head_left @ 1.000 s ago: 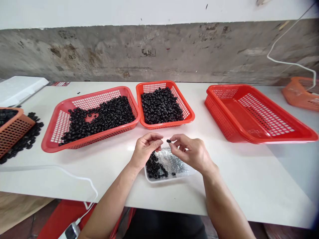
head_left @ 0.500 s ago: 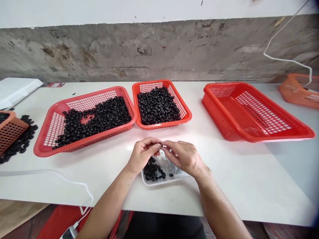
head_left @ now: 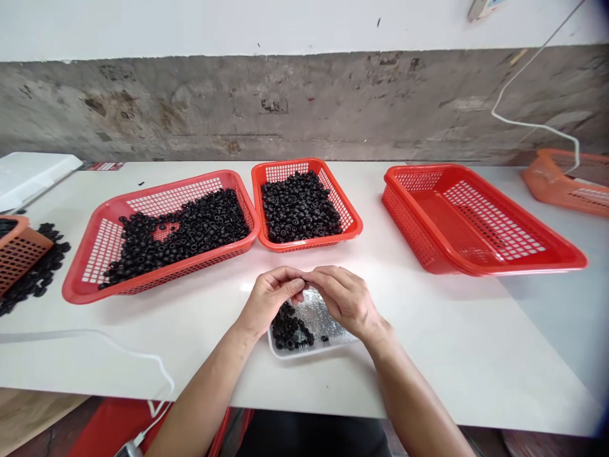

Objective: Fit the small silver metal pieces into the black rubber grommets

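Head view: your left hand (head_left: 275, 297) pinched a small black part (head_left: 306, 280), mostly hidden, while your right hand (head_left: 346, 299) met it with narrowed fingertips; its grip cannot be told. Below lay the clear plastic tray (head_left: 304, 355) with black rings (head_left: 288, 336) and shiny bits (head_left: 318, 311), near the white table's (head_left: 442, 355) front edge. Beyond stood the long red basket (head_left: 76, 273) and squarer red basket (head_left: 311, 243), both holding black pieces. Open tabletop lay right of the tray, below the stacked red baskets (head_left: 419, 235); behind rose a stained gray wall (head_left: 304, 133).
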Demonstrator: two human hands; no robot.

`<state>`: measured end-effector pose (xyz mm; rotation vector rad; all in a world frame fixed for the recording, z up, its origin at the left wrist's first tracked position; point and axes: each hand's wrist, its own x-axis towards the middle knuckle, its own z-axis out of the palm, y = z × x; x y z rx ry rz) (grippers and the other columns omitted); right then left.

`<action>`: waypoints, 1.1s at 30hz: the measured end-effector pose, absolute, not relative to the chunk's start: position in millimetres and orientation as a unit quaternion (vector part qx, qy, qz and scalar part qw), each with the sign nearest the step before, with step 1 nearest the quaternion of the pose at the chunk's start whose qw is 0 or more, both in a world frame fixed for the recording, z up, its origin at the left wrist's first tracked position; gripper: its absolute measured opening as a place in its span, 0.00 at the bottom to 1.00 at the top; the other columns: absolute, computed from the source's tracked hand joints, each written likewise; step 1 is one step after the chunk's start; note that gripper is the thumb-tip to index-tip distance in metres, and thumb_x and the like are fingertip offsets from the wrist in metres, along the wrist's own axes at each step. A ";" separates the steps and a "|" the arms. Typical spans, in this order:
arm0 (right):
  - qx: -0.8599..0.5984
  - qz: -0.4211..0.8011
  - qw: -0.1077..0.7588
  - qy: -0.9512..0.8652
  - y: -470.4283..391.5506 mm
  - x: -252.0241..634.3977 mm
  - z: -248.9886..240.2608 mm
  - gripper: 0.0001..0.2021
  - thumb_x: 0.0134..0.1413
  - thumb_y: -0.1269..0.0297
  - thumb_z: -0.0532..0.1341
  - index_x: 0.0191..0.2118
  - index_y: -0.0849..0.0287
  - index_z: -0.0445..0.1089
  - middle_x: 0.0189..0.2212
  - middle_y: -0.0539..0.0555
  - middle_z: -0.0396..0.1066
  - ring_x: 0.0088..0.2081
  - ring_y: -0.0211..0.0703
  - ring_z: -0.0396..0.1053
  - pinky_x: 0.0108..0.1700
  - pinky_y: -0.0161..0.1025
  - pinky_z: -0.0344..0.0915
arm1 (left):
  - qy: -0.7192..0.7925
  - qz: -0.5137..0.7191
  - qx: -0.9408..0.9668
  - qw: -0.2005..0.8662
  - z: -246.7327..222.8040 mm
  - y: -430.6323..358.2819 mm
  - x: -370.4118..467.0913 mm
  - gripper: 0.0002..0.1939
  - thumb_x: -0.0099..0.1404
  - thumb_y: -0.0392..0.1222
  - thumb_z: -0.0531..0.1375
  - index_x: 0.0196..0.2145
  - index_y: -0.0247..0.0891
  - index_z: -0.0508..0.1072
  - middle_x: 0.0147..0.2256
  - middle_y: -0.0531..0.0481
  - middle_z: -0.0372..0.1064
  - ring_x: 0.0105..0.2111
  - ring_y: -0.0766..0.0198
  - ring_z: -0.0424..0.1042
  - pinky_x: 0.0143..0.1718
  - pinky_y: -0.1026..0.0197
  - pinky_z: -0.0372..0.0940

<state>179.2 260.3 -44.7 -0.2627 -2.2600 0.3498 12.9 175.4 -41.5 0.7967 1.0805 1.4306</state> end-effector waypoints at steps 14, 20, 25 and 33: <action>-0.156 0.245 0.430 -0.855 259.2 178.4 -38.0 0.12 0.68 0.73 0.55 0.51 0.55 0.71 0.42 0.56 0.73 0.43 0.41 0.74 0.45 0.38 0.74 | 0.452 0.621 0.316 0.557 -41.7 175.9 12.9 0.15 0.56 0.47 0.73 0.38 0.36 0.83 0.35 0.46 0.77 0.31 0.65 0.73 0.36 0.63 0.67; -0.147 0.246 0.415 -0.863 261.5 179.9 -40.6 0.12 0.68 0.74 0.55 0.52 0.55 0.69 0.44 0.56 0.72 0.44 0.42 0.73 0.47 0.40 0.73 | 0.444 0.637 0.307 0.550 -44.7 175.8 14.0 0.16 0.56 0.43 0.73 0.41 0.38 0.82 0.31 0.51 0.76 0.25 0.69 0.71 0.28 0.67 0.65; -0.139 0.232 0.406 -0.873 261.8 180.3 -39.9 0.11 0.67 0.74 0.55 0.51 0.55 0.68 0.43 0.56 0.72 0.44 0.42 0.73 0.46 0.39 0.72 | 0.453 0.633 0.309 0.547 -44.9 174.7 14.5 0.14 0.55 0.43 0.73 0.38 0.36 0.81 0.31 0.49 0.77 0.27 0.67 0.74 0.31 0.66 0.68; -0.132 0.182 0.385 -0.895 259.9 178.6 -37.1 0.11 0.69 0.73 0.54 0.51 0.56 0.68 0.42 0.56 0.74 0.42 0.41 0.74 0.45 0.40 0.71 | 0.452 0.644 0.297 0.541 -47.3 176.8 14.5 0.17 0.51 0.41 0.76 0.38 0.36 0.80 0.27 0.53 0.75 0.23 0.70 0.71 0.25 0.68 0.65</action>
